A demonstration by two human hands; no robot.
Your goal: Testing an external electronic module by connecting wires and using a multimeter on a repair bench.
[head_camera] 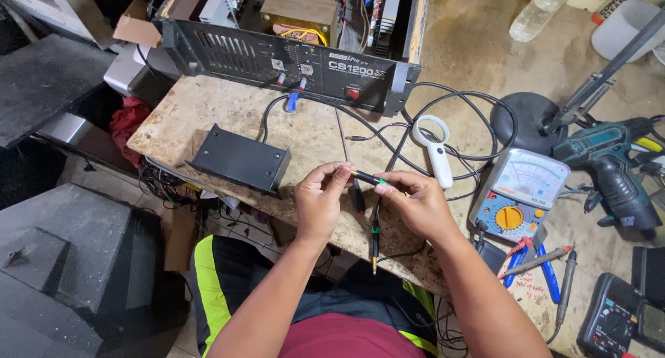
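Note:
My left hand (320, 200) and my right hand (413, 202) meet over the front edge of a worn workbench (208, 109). Between their fingertips they pinch a small black audio plug with a gold collar and a green band (367, 179). A black cable (375, 228) hangs down from the plug and ends in a second gold-tipped plug (374, 260) below the bench edge. A thin metal rod (342, 140) lies on the bench just beyond my left hand.
An open black amplifier chassis (291, 57) sits at the back. Nearby are a small black metal box (241, 160), a white magnifying glass (433, 147), an analog multimeter (517, 195), blue-handled pliers (532, 261), a teal power drill (613, 167) and a digital meter (613, 323).

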